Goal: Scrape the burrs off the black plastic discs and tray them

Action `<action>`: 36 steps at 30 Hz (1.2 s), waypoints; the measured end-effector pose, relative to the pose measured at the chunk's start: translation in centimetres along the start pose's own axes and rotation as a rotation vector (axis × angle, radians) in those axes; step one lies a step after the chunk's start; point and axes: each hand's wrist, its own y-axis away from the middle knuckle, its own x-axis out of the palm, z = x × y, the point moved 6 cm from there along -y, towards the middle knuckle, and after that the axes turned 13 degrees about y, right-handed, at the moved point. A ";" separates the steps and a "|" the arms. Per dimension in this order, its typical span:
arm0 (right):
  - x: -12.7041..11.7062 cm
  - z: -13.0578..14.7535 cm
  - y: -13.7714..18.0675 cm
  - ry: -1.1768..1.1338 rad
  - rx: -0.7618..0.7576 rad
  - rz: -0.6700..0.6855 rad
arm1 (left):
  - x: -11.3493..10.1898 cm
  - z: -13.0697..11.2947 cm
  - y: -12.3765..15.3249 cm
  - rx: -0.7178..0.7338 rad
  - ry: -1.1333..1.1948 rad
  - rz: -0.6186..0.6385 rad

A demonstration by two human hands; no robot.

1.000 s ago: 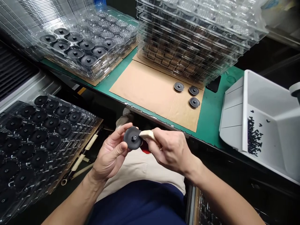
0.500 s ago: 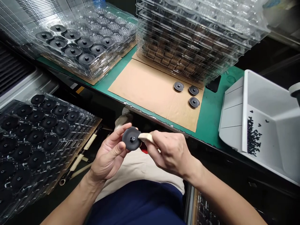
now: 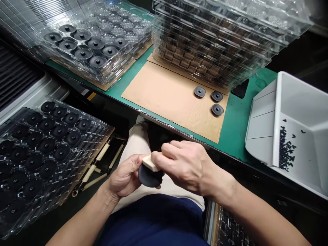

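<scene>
Above my lap, my left hand (image 3: 126,176) grips a black round disc (image 3: 148,178) by its left edge, thumb on top. The disc is tilted, with a smooth dark surface showing; no central stud is visible on it. My right hand (image 3: 188,164) is closed around a cream-coloured block (image 3: 150,163), which lies against the disc's upper part. Its material cannot be told. My right fingers hide the disc's right side. Three similar discs, each with a small central stud, lie on the cardboard sheet (image 3: 164,92); the nearest disc (image 3: 217,109) is by its right edge.
A clear tray (image 3: 110,73) partly filled with discs stands at the back left. Stacked clear trays (image 3: 205,44) rise behind the cardboard. Lower left, another tray stack (image 3: 94,131) holds several discs. On the right, a white bin (image 3: 275,116) contains small black pieces (image 3: 286,150).
The disc has tilted, so its central stud no longer shows. The cream block has moved from the disc's right edge onto its upper part. The view has shifted slightly.
</scene>
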 end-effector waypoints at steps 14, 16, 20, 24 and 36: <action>-0.5 -0.1 -0.2 0.108 -0.116 0.152 | -1.5 1.6 -0.2 -0.166 0.031 -0.124; -0.3 -0.1 -0.1 0.129 -0.104 0.160 | -2.0 1.8 -0.2 -0.167 0.033 -0.154; -0.2 0.7 0.1 0.121 -0.171 0.140 | -2.4 2.0 -0.2 -0.181 0.002 -0.138; -0.4 1.0 0.2 0.169 -0.131 0.107 | -2.5 2.0 -0.1 -0.187 0.002 -0.138; 1.1 -1.9 2.7 0.031 0.180 0.117 | -1.4 -0.2 -0.7 0.086 0.102 -0.229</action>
